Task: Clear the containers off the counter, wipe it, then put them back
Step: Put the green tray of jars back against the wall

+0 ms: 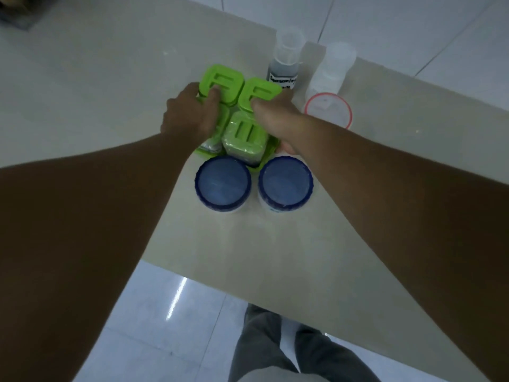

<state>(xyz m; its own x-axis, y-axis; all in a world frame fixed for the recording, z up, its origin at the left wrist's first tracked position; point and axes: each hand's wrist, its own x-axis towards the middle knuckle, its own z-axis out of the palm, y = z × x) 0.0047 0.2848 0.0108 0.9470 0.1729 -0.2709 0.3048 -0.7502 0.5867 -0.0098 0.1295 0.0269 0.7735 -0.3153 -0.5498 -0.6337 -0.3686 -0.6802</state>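
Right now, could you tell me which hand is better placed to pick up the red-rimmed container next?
Right hand: it sits beside the red-rimmed container, while the left hand is across the green-lidded set.

Both forearms are bare from the bottom corners of the view up to the wrists, with no sleeves, watch or bands showing. The left hand [190, 117] and the right hand [275, 111] wear no gloves or rings. Below the hands, well back from them, grey trousers [278, 351] cover both legs, the cloth creased in soft folds.
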